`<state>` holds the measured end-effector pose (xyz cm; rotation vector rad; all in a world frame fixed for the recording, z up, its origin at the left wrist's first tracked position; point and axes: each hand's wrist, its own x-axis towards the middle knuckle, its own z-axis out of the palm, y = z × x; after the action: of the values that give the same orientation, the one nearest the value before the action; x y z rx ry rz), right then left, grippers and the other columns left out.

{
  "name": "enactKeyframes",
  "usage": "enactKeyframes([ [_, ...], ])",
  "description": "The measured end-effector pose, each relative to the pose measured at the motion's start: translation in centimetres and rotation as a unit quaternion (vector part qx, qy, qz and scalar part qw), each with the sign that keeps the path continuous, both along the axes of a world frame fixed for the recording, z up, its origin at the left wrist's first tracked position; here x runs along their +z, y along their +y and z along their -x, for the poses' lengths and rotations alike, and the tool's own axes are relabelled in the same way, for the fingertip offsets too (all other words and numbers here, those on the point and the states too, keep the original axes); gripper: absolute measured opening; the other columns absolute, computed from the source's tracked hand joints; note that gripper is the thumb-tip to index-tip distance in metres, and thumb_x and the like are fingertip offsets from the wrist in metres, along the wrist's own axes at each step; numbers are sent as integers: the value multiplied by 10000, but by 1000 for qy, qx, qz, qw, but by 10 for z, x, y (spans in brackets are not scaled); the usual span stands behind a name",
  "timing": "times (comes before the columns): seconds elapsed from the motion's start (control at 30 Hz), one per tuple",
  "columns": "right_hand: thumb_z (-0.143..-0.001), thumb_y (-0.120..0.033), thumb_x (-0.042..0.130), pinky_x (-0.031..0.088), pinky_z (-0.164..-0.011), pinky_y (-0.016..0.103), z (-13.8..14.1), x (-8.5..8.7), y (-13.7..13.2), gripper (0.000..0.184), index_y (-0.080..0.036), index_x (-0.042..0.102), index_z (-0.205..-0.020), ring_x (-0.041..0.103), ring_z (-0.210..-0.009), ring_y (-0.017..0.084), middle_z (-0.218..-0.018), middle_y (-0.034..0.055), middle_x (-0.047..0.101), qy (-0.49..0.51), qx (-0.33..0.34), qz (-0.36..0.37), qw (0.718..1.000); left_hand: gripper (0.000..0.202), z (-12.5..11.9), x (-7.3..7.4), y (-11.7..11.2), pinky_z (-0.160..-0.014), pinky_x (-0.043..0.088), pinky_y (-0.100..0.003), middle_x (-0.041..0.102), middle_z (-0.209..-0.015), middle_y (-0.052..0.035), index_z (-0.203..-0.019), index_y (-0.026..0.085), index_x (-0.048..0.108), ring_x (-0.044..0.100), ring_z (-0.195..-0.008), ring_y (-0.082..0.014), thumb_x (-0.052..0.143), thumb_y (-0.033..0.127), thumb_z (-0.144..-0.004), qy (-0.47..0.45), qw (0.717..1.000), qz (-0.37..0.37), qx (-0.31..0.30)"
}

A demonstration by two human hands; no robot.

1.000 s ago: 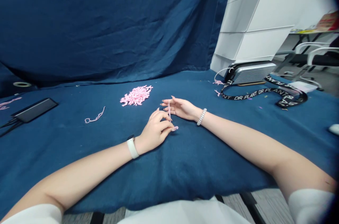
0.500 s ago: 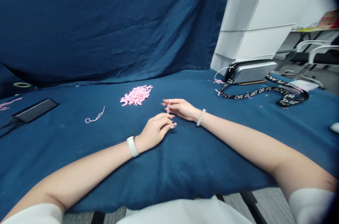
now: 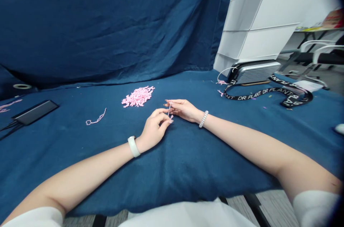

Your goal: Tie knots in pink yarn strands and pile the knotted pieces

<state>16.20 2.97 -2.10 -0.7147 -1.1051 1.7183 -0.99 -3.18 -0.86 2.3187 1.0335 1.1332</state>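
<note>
While fingers (image 3: pixel 165 123) pinch, string (image 3: pixel 169 109) spans between.

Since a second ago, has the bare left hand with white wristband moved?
Yes, the left hand has shifted slightly toward the heap of small pink pieces.

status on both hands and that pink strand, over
Left hand pinching pink strand. Right hand touching it, hold unclear. Pink pile beyond, apart from both.
</note>
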Motion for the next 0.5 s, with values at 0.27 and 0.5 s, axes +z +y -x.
enactKeyframes([
  [0.27, -709, -239, 704, 503, -685, 224, 1, -2, 1, 222, -170, 712, -920, 600, -698, 89, -970, 74, 680, -16, 8, -10, 1000, 129, 0, -1, 5, -824, 473, -344, 580, -999, -78, -733, 168, 626, 570, -968, -198, 546, 231, -813, -16, 999, 33, 34],
  [0.5, -687, -316, 720, 478, -642, 208, 1, -6, 2, 328, -162, 702, -976, 577, -658, 81, -825, 55, 690, -53, 31, -41, 997, 131, -1, 0, 7, -839, 478, -353, 609, -995, -79, -708, 170, 635, 584, -961, -199, 553, 213, -801, -21, 997, 70, 30],
])
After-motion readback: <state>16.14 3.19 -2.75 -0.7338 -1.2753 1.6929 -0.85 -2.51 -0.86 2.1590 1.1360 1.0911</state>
